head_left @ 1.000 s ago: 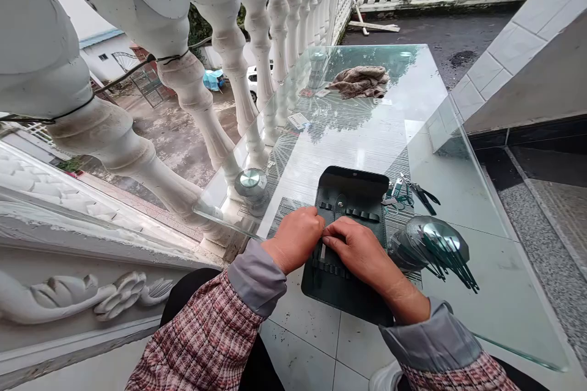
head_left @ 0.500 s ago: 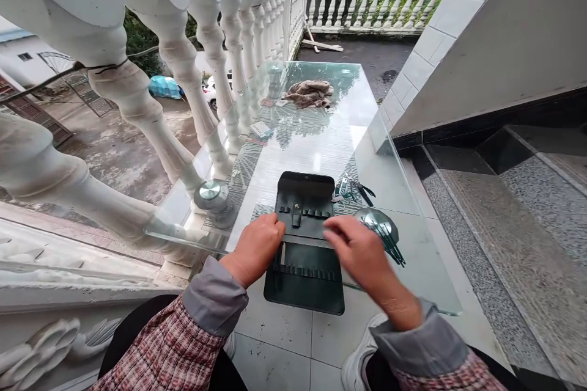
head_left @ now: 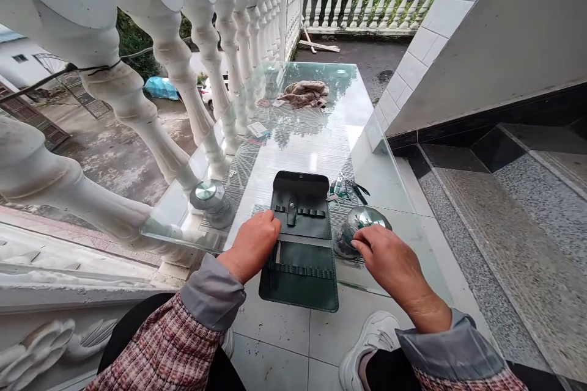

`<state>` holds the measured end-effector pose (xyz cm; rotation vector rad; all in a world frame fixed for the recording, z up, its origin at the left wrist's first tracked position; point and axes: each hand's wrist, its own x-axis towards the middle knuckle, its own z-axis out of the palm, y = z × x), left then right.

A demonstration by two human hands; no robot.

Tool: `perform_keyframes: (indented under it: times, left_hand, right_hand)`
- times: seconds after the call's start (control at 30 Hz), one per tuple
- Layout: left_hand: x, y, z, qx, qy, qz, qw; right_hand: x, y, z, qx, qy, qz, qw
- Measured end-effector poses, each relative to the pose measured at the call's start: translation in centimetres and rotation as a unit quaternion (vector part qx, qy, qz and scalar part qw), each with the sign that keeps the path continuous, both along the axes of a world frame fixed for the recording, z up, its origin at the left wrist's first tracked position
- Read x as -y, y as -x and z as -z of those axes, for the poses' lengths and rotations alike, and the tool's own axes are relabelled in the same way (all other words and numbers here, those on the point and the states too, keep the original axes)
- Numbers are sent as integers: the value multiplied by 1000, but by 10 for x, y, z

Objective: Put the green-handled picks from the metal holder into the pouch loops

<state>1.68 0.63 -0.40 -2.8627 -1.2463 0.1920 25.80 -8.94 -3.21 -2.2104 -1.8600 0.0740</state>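
An unfolded dark green manicure case lies at the near end of the glass table. Rows of black elastic loops cross both halves, and a small snapped strap sits in the upper half. One slim item shows at the left of its lower half. My left hand is closed on the case's left edge near the fold. To the right, my right hand hovers over a round metal disc, fingertips pressed together; what they hold, if anything, is hidden. Beyond the disc lie several small nail tools with dark green parts.
A crumpled brown cloth rests toward the table's far end, with a small card to its left. A second metal disc is at the left. White balusters line the left side; stone steps rise on the right.
My right hand has moved right, from the case to above the metal disc, covering the green tools there. My left hand keeps its hold on the case.
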Motion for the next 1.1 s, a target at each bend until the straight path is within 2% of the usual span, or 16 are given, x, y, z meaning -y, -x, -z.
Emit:
perform_keyframes:
  times: [0.37, 0.63, 0.93, 1.03, 1.1]
  left_hand:
    - [5, -1, -5, -15, 12, 10, 1000]
    - [5, -2, -4, -26, 7, 13, 1000]
    - [6, -5, -11, -38, 2, 10, 999]
    - [6, -6, -11, -39, 5, 10, 999]
    - [6, -5, -10, -38, 8, 11, 999]
  right_hand:
    - [-4, 9, -1, 117, 58, -13, 991]
    - [1, 14, 1, 157, 50, -22, 986]
    - [-2, 10, 3, 33, 30, 13, 999]
    - [-7, 9, 1, -68, -2, 42, 997]
    - [-9, 6, -4, -178, -45, 79, 980]
